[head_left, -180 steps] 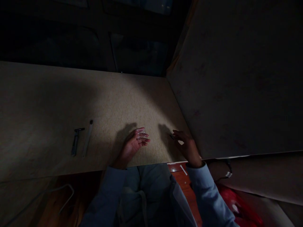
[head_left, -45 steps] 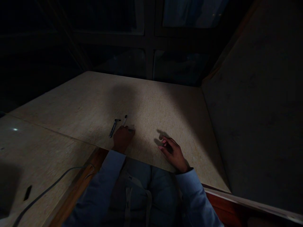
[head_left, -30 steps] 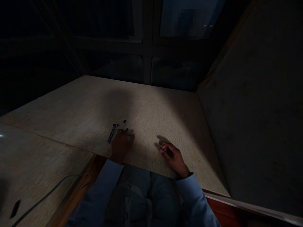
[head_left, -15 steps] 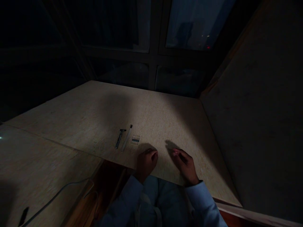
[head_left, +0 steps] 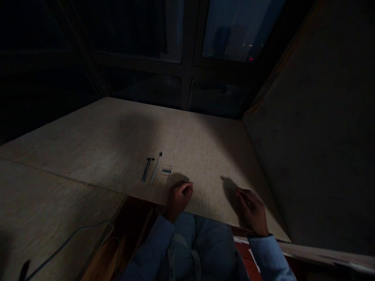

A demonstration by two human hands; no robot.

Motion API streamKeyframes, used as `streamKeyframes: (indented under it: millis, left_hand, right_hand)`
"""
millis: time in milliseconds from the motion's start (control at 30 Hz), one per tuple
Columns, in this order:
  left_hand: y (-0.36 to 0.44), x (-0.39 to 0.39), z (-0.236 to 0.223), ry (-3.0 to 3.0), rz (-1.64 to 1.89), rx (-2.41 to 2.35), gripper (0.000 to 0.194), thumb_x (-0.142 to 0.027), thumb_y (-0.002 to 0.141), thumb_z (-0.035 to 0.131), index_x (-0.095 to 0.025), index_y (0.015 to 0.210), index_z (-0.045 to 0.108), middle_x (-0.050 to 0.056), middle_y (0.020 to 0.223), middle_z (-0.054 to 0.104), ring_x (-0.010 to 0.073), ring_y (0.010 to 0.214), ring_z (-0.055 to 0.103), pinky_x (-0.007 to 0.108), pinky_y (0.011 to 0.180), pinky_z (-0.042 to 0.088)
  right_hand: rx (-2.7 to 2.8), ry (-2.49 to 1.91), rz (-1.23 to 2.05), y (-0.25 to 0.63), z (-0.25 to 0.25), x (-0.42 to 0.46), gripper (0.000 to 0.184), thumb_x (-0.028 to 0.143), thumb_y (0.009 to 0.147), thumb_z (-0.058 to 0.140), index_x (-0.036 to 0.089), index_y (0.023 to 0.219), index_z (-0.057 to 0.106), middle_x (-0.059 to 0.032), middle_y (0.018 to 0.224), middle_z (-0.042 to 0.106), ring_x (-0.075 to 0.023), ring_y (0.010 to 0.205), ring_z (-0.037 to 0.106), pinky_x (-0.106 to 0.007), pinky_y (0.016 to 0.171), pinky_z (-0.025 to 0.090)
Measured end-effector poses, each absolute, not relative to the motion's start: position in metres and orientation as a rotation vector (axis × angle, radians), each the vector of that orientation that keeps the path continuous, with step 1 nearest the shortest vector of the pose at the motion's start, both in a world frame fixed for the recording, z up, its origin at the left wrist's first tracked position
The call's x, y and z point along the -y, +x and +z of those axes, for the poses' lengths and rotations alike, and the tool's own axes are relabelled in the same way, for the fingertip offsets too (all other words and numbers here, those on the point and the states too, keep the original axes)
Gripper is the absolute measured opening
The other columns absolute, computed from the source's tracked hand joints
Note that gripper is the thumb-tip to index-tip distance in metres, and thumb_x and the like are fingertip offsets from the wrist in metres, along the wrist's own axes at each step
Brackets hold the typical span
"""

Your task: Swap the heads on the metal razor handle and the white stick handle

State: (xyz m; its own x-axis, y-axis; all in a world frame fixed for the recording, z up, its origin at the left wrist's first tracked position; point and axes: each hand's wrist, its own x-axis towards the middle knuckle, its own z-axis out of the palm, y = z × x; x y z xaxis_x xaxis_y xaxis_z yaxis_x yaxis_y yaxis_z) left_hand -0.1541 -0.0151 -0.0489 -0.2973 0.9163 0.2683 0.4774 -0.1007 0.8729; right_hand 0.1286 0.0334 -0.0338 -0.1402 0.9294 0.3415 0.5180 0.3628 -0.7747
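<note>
My left hand (head_left: 179,198) rests near the front edge of the table, fingers curled and thumb and fingertips pressed together. Whatever it pinches, if anything, is too small and dark to make out. Well to its right, my right hand (head_left: 252,208) is also closed in a pinch above the tabletop and casts a shadow; its contents cannot be made out either. Just beyond my left hand lies a small clear case (head_left: 166,170) with a dark strip across it. Left of that are a pale toothbrush (head_left: 155,169) with a dark head and a dark razor (head_left: 146,170).
The pale speckled table (head_left: 193,144) reaches back to dark windows (head_left: 234,31). A dark wall panel (head_left: 316,136) bounds it on the right. A cable (head_left: 67,242) runs over the lower surface at the front left. My lap (head_left: 202,242) is below the table edge.
My right hand has moved to the right, away from my left hand, still pinched. My left hand stays nearly in place. The view has shifted slightly; the case, toothbrush and razor lie as before.
</note>
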Motion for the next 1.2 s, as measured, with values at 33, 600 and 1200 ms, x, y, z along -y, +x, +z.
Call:
streamKeyframes:
  millis: [33, 600, 1200]
  left_hand:
    - [-0.156, 0.015, -0.048, 1.492, 1.424, -1.713, 0.02, -0.023, 0.082, 0.056, -0.019, 0.089, 0.075, 0.006, 0.078, 0.07, 0.0166, 0.073, 0.065, 0.027, 0.068, 0.05]
    - [-0.182, 0.017, -0.041, 0.665, 1.68, -1.324, 0.03, -0.026, 0.062, 0.078, -0.017, 0.091, 0.075, 0.003, 0.081, 0.07, 0.0132, 0.074, 0.062, 0.024, 0.069, 0.049]
    - [-0.179, 0.01, -0.039, 0.587, 1.709, -1.376, 0.032, -0.025, 0.059, 0.084, -0.018, 0.088, 0.072, 0.003, 0.084, 0.073, 0.0193, 0.079, 0.07, 0.034, 0.076, 0.056]
  right_hand:
    - [1.768, -1.321, 0.61, 0.14, -0.037, -0.037, 0.038, 0.054, 0.085, 0.063, 0.02, 0.097, 0.076, -0.0112, 0.101, 0.075, -0.0287, 0.093, 0.07, -0.041, 0.084, 0.055]
    - [1.661, -1.469, 0.588, 0.166, -0.053, -0.047, 0.041, 0.053, 0.083, 0.061, 0.017, 0.097, 0.075, -0.0133, 0.1, 0.076, -0.0302, 0.093, 0.07, -0.043, 0.082, 0.055]
    - [1.655, -1.481, 0.585, 0.164, -0.05, -0.047, 0.04, 0.052, 0.083, 0.061, 0.017, 0.096, 0.075, -0.0132, 0.099, 0.075, -0.0299, 0.092, 0.07, -0.043, 0.083, 0.053]
